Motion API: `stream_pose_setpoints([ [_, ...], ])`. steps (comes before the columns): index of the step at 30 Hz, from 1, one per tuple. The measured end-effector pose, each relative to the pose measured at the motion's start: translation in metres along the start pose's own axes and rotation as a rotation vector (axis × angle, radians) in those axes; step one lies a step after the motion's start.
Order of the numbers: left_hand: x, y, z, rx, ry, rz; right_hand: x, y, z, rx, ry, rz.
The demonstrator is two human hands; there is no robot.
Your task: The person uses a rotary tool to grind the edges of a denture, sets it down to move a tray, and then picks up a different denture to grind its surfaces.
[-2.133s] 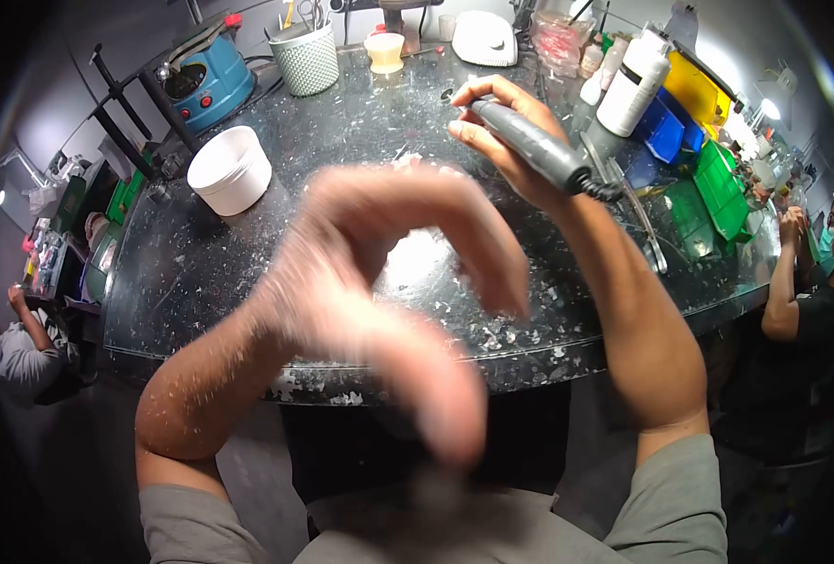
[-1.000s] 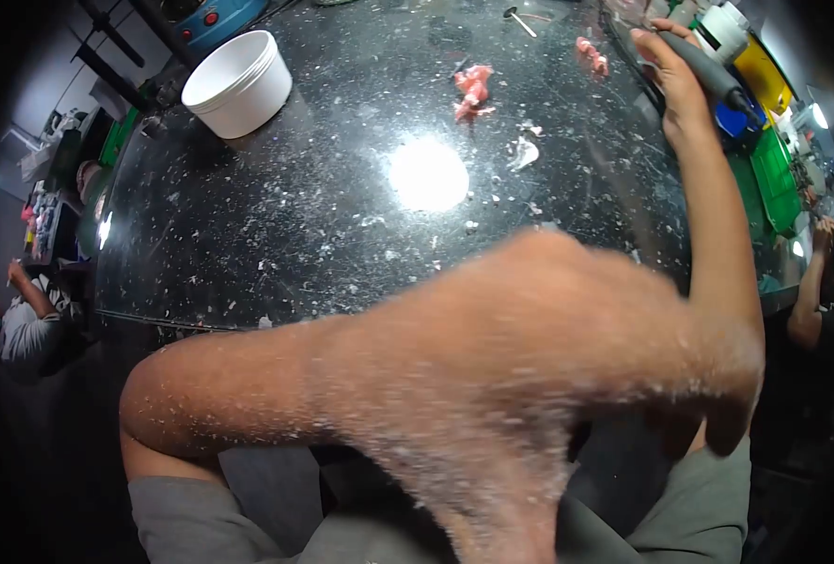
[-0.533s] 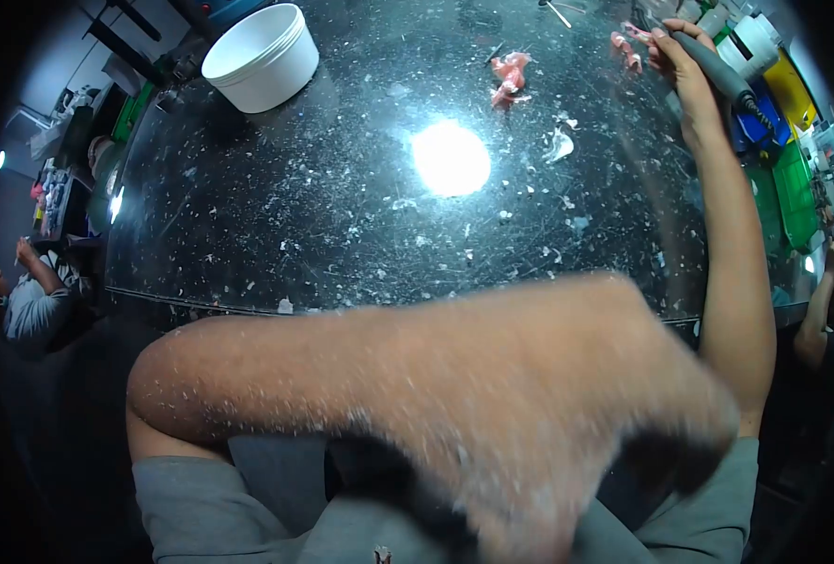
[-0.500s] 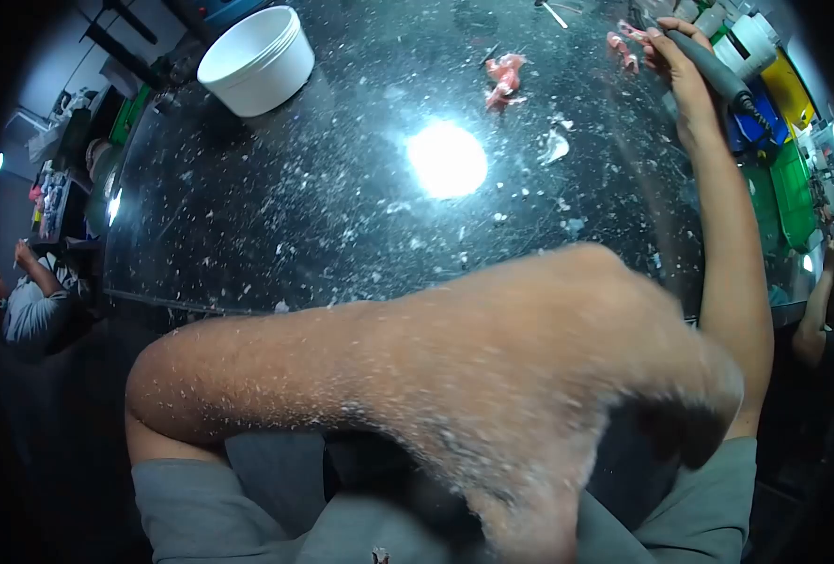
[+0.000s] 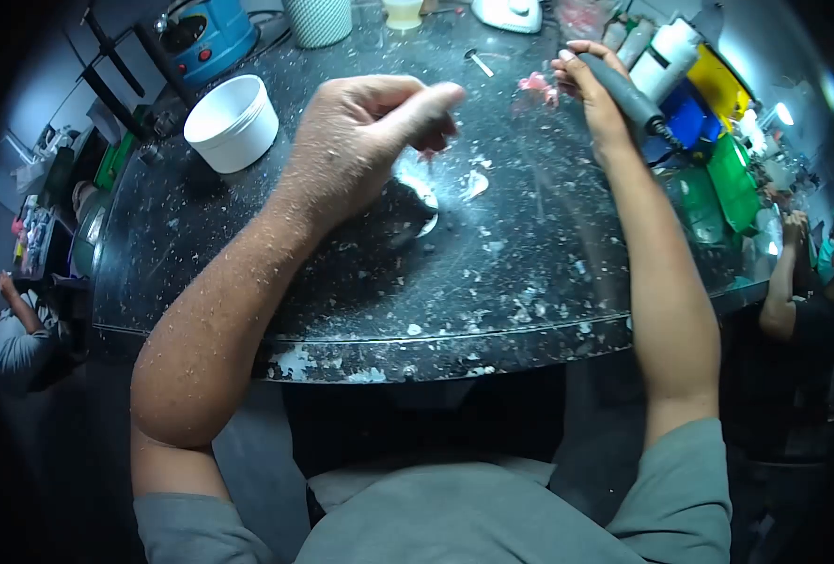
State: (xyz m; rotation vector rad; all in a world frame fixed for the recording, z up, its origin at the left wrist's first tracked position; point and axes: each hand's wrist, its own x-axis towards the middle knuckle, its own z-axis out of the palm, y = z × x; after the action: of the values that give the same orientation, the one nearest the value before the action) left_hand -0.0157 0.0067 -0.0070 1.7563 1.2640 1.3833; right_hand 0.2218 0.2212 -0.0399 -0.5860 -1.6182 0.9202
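My left hand [image 5: 356, 136], dusted with white flecks up the forearm, is over the middle of the table with its fingers curled in and its thumb laid across them. Just under its fingertips shows a bit of a crumpled pink piece [image 5: 424, 153]; I cannot tell whether the fingers grip it. My right hand [image 5: 600, 99] rests at the back right, closed around a dark grey rotary tool handpiece [image 5: 623, 97] with a coiled cord at its rear end. Another crumpled pink piece [image 5: 537, 87] lies left of my right fingertips.
A white tub [image 5: 233, 127] stands at the left, near a blue machine [image 5: 208, 42]. White scraps litter the black table [image 5: 360, 310]. A white bottle [image 5: 663, 61], yellow and blue bins and a green tray [image 5: 732, 183] line the right edge. Other people sit at both sides.
My left hand has swung from close before the camera out over the table, to the nearer pink piece. The view has shifted, showing more of the table's back. My right hand still holds the handpiece.
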Motion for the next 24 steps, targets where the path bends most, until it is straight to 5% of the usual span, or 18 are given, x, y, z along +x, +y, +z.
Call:
stream_pose_setpoints([
  [4, 0.009, -0.007, -0.008, 0.258, 0.283, 0.182, -0.005, -0.023, -0.002, -0.004, 0.200, 0.061],
  [6, 0.012, -0.013, -0.017, 0.435, 0.126, 0.009, -0.003, -0.026, -0.018, -0.329, 0.328, 0.166],
  [7, 0.010, -0.016, -0.016, 0.557, 0.088, 0.049, -0.005, -0.035, -0.022, -0.502, 0.309, 0.118],
  [10, 0.001, -0.013, -0.002, 0.804, -0.053, 0.160, -0.005, -0.046, -0.031, -0.744, 0.265, 0.403],
  [13, -0.007, -0.003, 0.007, 0.705, -0.066, 0.007, -0.004, -0.046, -0.033, -0.990, -0.007, 0.657],
  [16, -0.005, -0.003, 0.007, 0.627, -0.028, -0.084, -0.016, -0.061, -0.018, -1.218, -0.029, 0.699],
  [20, -0.002, -0.007, 0.005, 0.424, -0.006, -0.151, -0.022, -0.078, -0.006, -1.302, -0.069, 0.629],
  [24, 0.000, -0.011, 0.005, 0.214, 0.070, -0.183, -0.021, -0.063, 0.005, -1.274, 0.084, 0.250],
])
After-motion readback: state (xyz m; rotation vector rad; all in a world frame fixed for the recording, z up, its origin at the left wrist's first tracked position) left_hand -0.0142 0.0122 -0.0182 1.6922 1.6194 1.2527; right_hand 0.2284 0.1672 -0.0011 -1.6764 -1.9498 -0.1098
